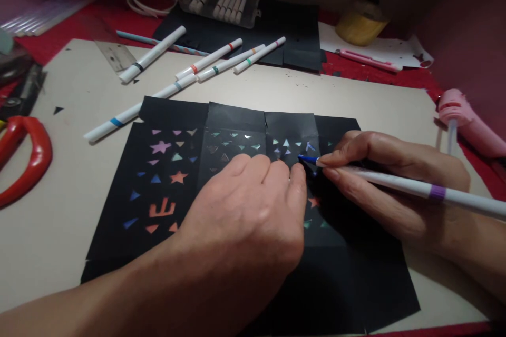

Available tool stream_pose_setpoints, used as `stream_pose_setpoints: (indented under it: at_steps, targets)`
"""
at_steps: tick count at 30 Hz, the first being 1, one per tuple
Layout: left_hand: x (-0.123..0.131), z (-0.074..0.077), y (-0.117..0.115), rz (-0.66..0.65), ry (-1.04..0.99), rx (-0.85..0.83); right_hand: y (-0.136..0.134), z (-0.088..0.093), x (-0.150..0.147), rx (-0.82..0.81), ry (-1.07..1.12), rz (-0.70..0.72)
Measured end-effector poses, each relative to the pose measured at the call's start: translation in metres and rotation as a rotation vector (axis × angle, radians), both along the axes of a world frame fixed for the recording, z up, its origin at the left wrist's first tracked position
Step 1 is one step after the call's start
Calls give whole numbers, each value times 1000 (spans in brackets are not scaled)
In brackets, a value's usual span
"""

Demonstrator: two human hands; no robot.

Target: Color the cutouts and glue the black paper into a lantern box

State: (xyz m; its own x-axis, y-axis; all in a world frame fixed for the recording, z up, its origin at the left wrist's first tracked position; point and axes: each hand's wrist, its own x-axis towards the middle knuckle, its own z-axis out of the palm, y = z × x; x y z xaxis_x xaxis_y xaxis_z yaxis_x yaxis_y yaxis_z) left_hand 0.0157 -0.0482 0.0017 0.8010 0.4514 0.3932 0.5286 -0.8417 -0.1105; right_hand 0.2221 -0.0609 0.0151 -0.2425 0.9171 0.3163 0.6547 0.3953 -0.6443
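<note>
Head view: black card (336, 284) lies flat on a pale board (59, 189), under both hands. Left hand (253, 210) sits knuckles-up on its middle, fingers curled under; fingertips hidden, so I cannot tell whether they pinch anything. Right hand (411, 179) grips a purple-banded marker (419, 187) pen-fashion, blue tip just beside the left little finger. Whether the tip touches the card, I cannot tell.

Risks, as I judge them: a small slip could ink that finger. Any wet colour under the left hand could smear if the hand drags. Too little pressure, and the card may slide on the board; a jerk of the tip could snag a cut edge.

Materials: card matt, creased into panels, separate flaps along the far edge. Small triangles, a purple star (160, 147) and an orange star (178, 177) show glossy against it, perhaps film behind cut-outs. Blue-banded marker (138, 116), smooth and white-barrelled, lies by the far left corner. Red loop handle (39, 152) at left looks like hard plastic.
</note>
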Motion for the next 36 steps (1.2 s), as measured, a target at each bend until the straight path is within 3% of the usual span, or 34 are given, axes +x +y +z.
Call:
stream_pose_setpoints:
  at_steps: [11,19,36]
  targets:
    - [0,0,1,4,-8,-10,1,1,2,16,-8,36]
    - [1,0,0,15,-5,-21,2,11,-3,24,-53,-166]
    - [1,-1,1,5,-10,-10,-1,1,-1,21,-30,-142]
